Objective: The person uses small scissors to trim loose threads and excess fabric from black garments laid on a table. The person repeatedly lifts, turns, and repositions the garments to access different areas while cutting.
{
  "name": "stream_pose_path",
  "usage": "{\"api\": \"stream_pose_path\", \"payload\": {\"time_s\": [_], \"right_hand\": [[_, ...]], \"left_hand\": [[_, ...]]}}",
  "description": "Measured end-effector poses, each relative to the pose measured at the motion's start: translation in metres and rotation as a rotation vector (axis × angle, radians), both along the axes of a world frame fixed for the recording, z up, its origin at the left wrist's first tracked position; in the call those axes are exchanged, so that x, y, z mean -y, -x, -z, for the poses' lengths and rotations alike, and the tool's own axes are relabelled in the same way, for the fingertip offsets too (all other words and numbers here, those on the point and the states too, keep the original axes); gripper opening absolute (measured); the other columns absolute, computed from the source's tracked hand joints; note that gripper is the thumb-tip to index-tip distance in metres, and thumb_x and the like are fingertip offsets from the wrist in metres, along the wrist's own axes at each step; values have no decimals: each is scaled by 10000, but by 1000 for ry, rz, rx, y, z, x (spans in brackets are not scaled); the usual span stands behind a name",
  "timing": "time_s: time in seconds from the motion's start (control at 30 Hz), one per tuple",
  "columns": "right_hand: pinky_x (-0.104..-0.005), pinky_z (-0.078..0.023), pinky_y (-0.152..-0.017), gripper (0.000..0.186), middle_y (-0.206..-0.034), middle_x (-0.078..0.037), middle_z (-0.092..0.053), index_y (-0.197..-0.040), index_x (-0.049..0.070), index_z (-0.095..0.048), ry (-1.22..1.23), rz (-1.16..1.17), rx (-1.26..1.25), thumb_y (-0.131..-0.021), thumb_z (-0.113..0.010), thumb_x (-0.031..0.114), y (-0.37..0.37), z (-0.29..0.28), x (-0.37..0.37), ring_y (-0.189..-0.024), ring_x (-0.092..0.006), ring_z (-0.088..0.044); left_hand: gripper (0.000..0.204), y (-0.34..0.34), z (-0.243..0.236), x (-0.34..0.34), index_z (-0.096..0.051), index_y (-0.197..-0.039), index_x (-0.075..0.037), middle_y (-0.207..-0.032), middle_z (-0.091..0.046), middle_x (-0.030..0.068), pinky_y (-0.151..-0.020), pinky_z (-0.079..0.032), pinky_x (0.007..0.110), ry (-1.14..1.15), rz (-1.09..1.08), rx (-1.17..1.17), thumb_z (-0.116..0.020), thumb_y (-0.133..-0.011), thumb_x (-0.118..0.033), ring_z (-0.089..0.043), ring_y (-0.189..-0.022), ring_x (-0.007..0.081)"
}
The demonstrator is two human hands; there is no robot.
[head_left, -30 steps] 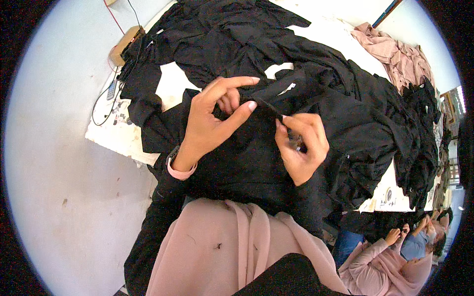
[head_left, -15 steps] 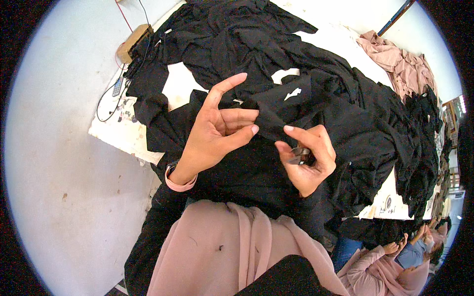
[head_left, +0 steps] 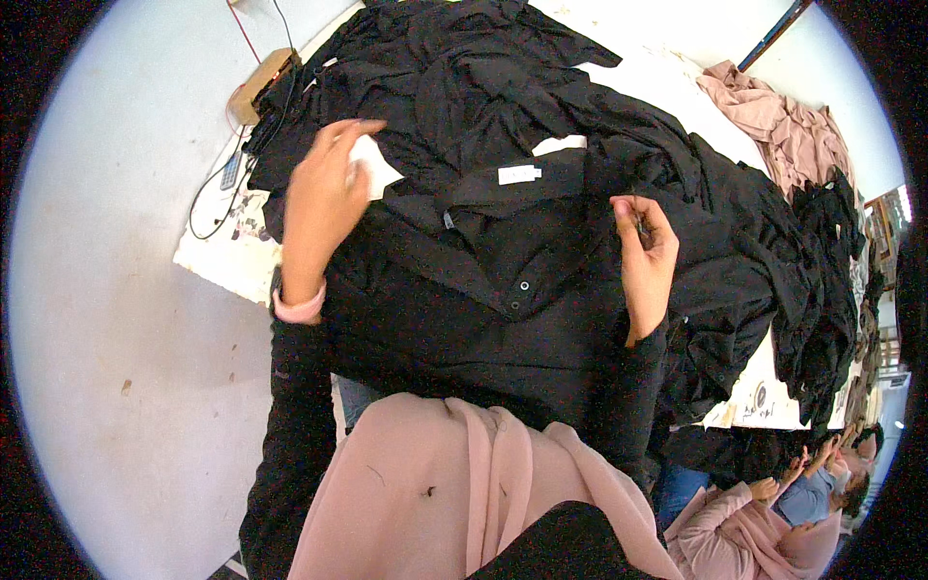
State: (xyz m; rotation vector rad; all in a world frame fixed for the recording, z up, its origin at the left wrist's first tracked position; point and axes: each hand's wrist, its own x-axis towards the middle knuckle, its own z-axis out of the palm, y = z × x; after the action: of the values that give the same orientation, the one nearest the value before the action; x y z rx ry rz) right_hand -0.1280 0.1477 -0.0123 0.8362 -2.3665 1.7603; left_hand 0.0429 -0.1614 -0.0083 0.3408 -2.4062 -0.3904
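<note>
A black shirt (head_left: 435, 333) lies spread in front of me, its collar toward the far side. A white label (head_left: 519, 175) shows inside the neck, and a small round button (head_left: 524, 285) sits lower on the front. My left hand (head_left: 329, 198) is lifted over the left side of the cloth, fingers stretched and slightly blurred, holding nothing I can see. At the collar's right side is my right hand (head_left: 650, 256), its thumb and forefinger pinched together. Small metal thread snips (head_left: 642, 226) are tucked in that hand, mostly hidden by the fingers.
Heaped black garments (head_left: 464, 68) cover most of the white table (head_left: 246, 261). Pink cloth (head_left: 773, 116) lies at the far right. A brown box (head_left: 266, 82) with cables stands at the far left edge. Other people (head_left: 744, 532) sit at the lower right.
My hands have moved apart, the left going up and left, the right slightly up and right. The shirt's collar now lies open with its label and button in sight.
</note>
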Motion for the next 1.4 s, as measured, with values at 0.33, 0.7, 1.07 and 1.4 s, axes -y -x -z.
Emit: {"api": "stream_pose_path", "payload": {"time_s": [0.33, 0.7, 1.07, 1.4], "right_hand": [[-199, -350, -513, 281, -785, 7, -603, -1093, 24, -675, 77, -154, 297, -1043, -550, 271, -4, 26, 19, -570, -34, -457], [-216, -454, -737, 147, -883, 5, -694, -993, 4, -706, 179, -61, 48, -968, -665, 143, -6, -18, 26, -821, -47, -582], [-257, -429, -632, 133, -780, -54, -658, -952, 37, -750, 23, -105, -314, -820, -746, 22, 11, -14, 32, -660, -133, -557], [-314, -331, -507, 148, -717, 2, -648, -869, 123, -739, -51, -246, -653, -738, -803, 97, -5, -20, 27, -543, -170, -540]], "left_hand": [[619, 119, 33, -40, -688, -960, -23, -967, -732, 154, -765, -529, 340, -781, 529, 474, -448, -1006, -591, -697, -882, 233], [528, 114, -5, -72, -554, -1238, -67, -1132, -696, 146, -799, -519, 283, -482, 420, 487, -727, -901, -436, -660, -1036, 200], [553, 114, -20, -51, -450, -1409, -51, -925, -721, 65, -709, -518, 213, -1174, 887, 335, -700, -916, -80, -662, -814, 85], [613, 99, -35, -60, -377, -1458, -54, -980, -717, 72, -764, -524, 213, -1207, 1081, 315, -687, -931, -93, -671, -857, 82]]}}
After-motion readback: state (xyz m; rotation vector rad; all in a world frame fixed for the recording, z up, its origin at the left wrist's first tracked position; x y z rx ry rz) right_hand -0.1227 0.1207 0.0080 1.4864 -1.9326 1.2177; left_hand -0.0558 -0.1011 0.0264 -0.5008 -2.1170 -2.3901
